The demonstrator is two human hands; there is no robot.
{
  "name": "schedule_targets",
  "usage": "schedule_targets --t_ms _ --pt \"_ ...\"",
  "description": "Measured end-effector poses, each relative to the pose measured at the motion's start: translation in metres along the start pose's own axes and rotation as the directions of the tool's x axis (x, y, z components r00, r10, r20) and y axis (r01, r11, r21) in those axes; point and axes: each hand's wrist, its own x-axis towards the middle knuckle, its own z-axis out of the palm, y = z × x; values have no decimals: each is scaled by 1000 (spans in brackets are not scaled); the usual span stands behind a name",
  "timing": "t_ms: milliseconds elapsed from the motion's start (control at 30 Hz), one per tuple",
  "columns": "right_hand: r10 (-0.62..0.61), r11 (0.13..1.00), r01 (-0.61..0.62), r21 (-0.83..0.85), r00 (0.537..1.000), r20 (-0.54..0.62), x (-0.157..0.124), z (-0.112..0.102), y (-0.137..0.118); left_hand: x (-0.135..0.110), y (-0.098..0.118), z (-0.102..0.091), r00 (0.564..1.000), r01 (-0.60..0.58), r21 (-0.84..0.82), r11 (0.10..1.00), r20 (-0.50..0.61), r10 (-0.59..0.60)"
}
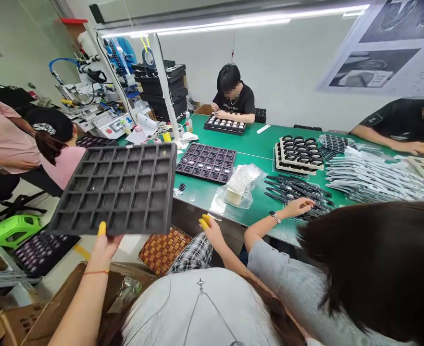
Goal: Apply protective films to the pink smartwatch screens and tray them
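Cardboard box (35,317) sat nearest, low at our left, with a woven mat (163,250) just past it below the bench edge. Our left hand (104,245) was raised over the box, grip clamped on the near edge of the black foam tray (120,190), yellow-capped thumb on top. We held the tray up in the air, tilted, left of the green bench (255,149) and not touching it. Our right hand (212,229) hung at the bench's near edge with yellow caps on the fingertips and the fingers curled. We could not tell whether that grip held anything. To the right, a co-worker's hand (298,206), watch on the wrist, rested on black straps (294,190). Clear plastic bag (239,185) lay between the straps and a dark parts tray (206,162). Beyond were pale trays of black rings (298,154) and a spread of clear packets (374,180). Low left, a green plastic thing (15,229) sat beside another filled tray (41,250). Farthest, a seated person (233,96) bent over a far tray (225,126).
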Motion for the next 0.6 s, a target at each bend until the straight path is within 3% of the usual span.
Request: schedule_targets --t_ms 133,233,333,467,600 --pt "108 991 -115 -62 987 -117 -2 -39 46 61 -9 105 988 104 -129 986 129 -87" --pt "162 981 -179 -69 967 -195 -6 -57 74 96 -37 197 953 222 -145 964 241 -183" --pt "220 967 -245 -63 938 -268 -12 -70 94 124 -72 271 908 299 -126 946 343 -241" --pt "249 956 -288 -59 898 -362 -5 -84 99 166 -122 332 844 375 -44 926 430 -322" --pt "236 959 -276 -62 902 -363 35 -83 83 214 -176 357 770 403 126 907 489 -410"
